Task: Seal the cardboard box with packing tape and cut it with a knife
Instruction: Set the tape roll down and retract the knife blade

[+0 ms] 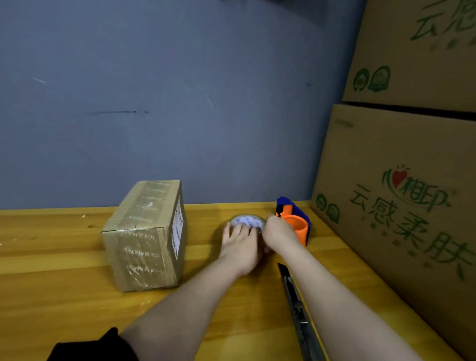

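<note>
A small cardboard box (146, 236) with printed tape over its top and a white label on its right side stands on the wooden table (52, 295). To its right lies a roll of clear packing tape (247, 221). My left hand (240, 248) lies on top of the roll with its fingers spread over it. My right hand (279, 233) grips the roll's right edge with curled fingers. A long utility knife (298, 314) rests on the table between my forearms.
An orange and blue tape dispenser (294, 223) stands just behind my right hand. Two large printed cartons (406, 199) are stacked along the right side. A grey wall (180, 97) runs behind the table.
</note>
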A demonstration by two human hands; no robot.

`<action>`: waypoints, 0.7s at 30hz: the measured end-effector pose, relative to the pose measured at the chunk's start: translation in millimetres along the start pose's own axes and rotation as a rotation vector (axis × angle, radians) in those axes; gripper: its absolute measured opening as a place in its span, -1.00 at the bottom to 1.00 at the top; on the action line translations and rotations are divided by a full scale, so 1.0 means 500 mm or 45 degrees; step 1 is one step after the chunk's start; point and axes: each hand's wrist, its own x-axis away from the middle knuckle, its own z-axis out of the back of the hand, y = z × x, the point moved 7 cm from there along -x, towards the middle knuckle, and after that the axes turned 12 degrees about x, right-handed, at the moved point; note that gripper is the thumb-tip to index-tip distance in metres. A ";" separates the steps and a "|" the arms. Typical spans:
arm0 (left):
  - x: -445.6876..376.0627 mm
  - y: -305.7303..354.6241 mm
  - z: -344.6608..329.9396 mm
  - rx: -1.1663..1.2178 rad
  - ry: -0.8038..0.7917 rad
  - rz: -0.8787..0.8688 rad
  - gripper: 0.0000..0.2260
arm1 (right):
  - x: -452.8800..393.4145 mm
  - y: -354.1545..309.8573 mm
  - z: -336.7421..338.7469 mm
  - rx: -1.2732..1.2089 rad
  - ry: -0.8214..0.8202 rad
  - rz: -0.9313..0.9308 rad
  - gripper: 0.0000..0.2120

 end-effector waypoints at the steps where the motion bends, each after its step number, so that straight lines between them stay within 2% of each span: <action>1: 0.005 0.001 0.002 0.001 -0.020 -0.005 -0.54 | 0.007 0.001 0.007 0.019 0.008 0.023 -0.75; 6: 0.050 0.023 0.063 0.140 0.155 -0.088 -0.63 | 0.061 0.023 0.061 0.023 0.255 0.098 -0.75; 8: 0.077 0.033 0.077 0.251 0.144 -0.076 -0.72 | 0.094 0.036 0.073 0.041 0.296 0.097 -0.79; 12: 0.141 0.050 0.041 0.543 -0.152 0.066 -0.74 | 0.158 0.064 0.046 0.164 0.080 0.054 -0.81; 16: 0.206 0.077 -0.021 1.044 -0.383 0.265 -0.62 | 0.215 0.100 0.027 0.244 0.025 -0.066 -0.64; 19: 0.243 0.087 -0.049 1.285 -0.421 0.424 -0.55 | 0.253 0.121 0.010 0.330 -0.135 -0.167 -0.49; 21: 0.258 0.091 -0.053 1.417 -0.389 0.512 -0.57 | 0.273 0.122 0.002 0.385 -0.214 -0.198 -0.46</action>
